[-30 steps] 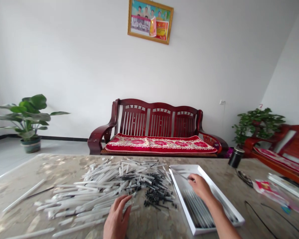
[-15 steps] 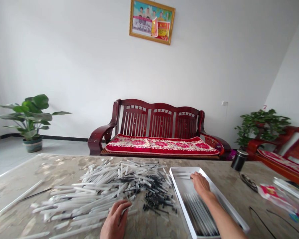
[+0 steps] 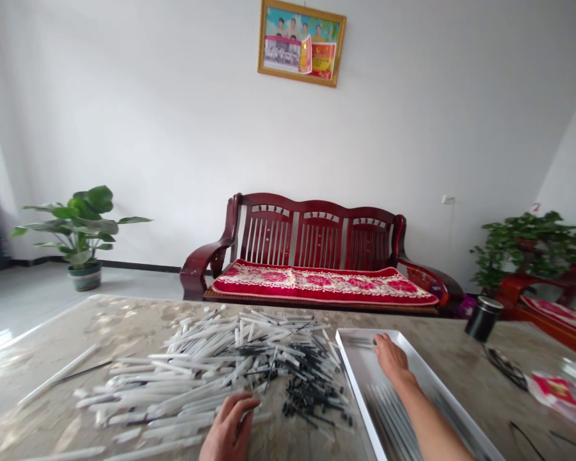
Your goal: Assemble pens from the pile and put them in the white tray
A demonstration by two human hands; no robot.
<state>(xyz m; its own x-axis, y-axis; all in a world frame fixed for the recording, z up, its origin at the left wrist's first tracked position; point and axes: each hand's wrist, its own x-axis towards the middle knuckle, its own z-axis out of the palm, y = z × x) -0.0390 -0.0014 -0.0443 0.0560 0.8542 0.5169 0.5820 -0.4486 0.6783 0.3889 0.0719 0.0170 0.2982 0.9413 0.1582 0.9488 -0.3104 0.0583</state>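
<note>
White plastic tubes [image 3: 173, 390] slant lengthwise toward my curled left hand [image 3: 229, 426], any pinch unclear; my right hand [image 3: 391, 358], fingers together, lies farther away, inside a white tray [image 3: 358, 330] beside them.

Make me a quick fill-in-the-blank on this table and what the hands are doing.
1. The left hand lies at the near edge of a heap of tubes coloured ____.
2. The tray under the right hand lies to the ____ of the heap.
3. The thin parts at the heap's right end are ____.
4. The wooden sofa behind the table has a ____ seat cushion.

Answers: white; right; black; red.
</note>
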